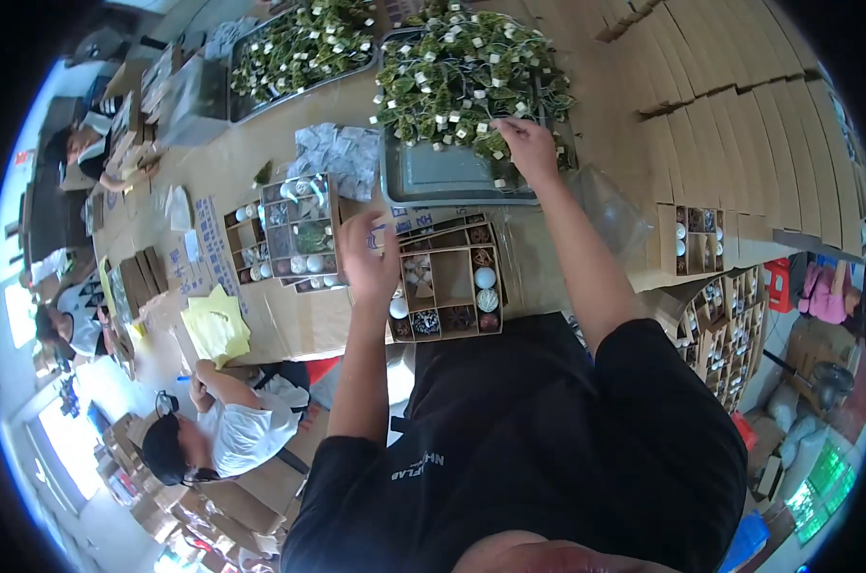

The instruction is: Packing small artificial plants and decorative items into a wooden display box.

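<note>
My right hand reaches over a grey tray heaped with small green mossy-looking pieces, many with white square tags on thin strings. Its fingertips are drawn together at the near edge of the heap; what lies between them is too small to make out. My left hand hovers with its fingers apart and nothing seen in it, between two divided boxes. The near cardboard box has white balls, brown and dark bits in its compartments, and a bare middle one. To the left, another divided box lies stacked over others.
A second tray of tagged green pieces stands at the far left. Crumpled grey paper and yellow sheets lie on the cardboard-covered table. Flat cardboard is stacked at right, above filled boxes. A co-worker sits at left.
</note>
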`<state>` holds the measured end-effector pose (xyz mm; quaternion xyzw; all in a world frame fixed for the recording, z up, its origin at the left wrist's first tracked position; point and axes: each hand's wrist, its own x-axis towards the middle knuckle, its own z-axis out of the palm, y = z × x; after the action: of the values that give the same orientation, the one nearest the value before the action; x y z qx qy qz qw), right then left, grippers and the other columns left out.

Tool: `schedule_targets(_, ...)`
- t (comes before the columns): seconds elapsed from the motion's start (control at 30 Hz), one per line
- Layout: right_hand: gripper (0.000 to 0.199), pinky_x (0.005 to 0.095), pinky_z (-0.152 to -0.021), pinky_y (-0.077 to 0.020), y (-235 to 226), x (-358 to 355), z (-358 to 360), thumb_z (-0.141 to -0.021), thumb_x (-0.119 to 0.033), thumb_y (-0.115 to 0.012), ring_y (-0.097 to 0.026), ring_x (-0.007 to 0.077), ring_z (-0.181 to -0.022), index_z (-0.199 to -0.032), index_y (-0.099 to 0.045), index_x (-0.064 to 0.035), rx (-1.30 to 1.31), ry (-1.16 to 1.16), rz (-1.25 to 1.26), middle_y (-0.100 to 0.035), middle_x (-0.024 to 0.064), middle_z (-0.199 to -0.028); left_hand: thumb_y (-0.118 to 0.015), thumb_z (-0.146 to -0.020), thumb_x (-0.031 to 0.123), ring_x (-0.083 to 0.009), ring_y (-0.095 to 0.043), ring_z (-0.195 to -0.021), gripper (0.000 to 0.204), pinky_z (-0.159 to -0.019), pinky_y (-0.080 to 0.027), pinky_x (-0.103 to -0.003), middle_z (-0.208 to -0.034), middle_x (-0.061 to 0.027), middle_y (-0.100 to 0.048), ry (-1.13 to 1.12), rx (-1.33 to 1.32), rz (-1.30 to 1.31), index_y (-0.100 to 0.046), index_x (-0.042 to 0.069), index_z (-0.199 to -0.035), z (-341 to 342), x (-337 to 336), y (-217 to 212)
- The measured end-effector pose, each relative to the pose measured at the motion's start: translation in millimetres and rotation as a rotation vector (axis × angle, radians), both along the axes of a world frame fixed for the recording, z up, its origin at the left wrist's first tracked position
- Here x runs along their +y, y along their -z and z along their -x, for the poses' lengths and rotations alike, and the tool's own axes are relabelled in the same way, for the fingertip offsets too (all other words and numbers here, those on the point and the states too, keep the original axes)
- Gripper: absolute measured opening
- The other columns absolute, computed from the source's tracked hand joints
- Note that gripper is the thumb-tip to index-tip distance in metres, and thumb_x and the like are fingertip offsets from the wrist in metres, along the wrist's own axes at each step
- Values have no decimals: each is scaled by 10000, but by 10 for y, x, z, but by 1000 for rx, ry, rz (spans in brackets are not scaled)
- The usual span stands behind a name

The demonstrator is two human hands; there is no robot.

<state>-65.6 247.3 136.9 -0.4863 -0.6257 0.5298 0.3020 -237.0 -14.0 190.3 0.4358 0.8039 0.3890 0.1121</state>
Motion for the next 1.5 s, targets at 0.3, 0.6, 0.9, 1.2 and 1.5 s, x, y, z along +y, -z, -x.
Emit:
schedule_targets(0.3, 311, 349, -645, -510, 151, -52, -117, -849, -284, -684, -650, 202, -700, -954, -671, 8, -136, 26, 89, -698, 122, -866, -713, -783, 353, -345, -616, -1015, 549, -862, -498, -432, -1153, -238, -583, 246, -12, 469, -529, 13, -1171, -443, 1929, 745)
schedule_targets(0.6, 152, 334, -678, -508, 126, -67, 42, -818, -155, -681, -639, 240, -741, -875, -617, -28, 64, -186, -24, -652, 108, -812, -630, -861, 327, -180, -624, -799, 462, -674, -513, -299, -882, -69, -641, 313, -771, 151, -536, -24, -1146, -210, 1834, 720)
schedule_targets(0.9, 252, 294, -687, -513, -737, 22, -4, -766, -127, -748, -621, 178, -786, -909, -572, -17, 213, -462, -174, -622, 63, -868, -496, -965, 388, -151, -584, -707, 375, -648, -504, -295, -824, -56, -598, 189, -1073, 105, -581, 22, -958, -212, 1887, -286)
schedule_targets(1.2, 660, 340, -895, -470, -1029, -329, -4, -804, -143, -737, -535, 164, -1109, -1390, -431, -141, 575, -835, 277, -526, 7, -1237, -531, -894, 318, -154, -499, -603, 324, -539, -386, -269, -812, -65, -539, 501, -1661, -200, -562, 34, -1045, -169, 1110, -1008)
schedule_targets(1.5, 323, 315, -865, -469, -1359, -1036, -179, -836, -149, -708, -590, 139, -991, -1132, -614, -62, 569, -921, -15, -617, 71, -1173, -621, -891, 311, -73, -432, -441, 448, -374, -336, -204, -683, -24, -454, 735, -1816, -57, -488, -50, -1120, -301, 311, -1519)
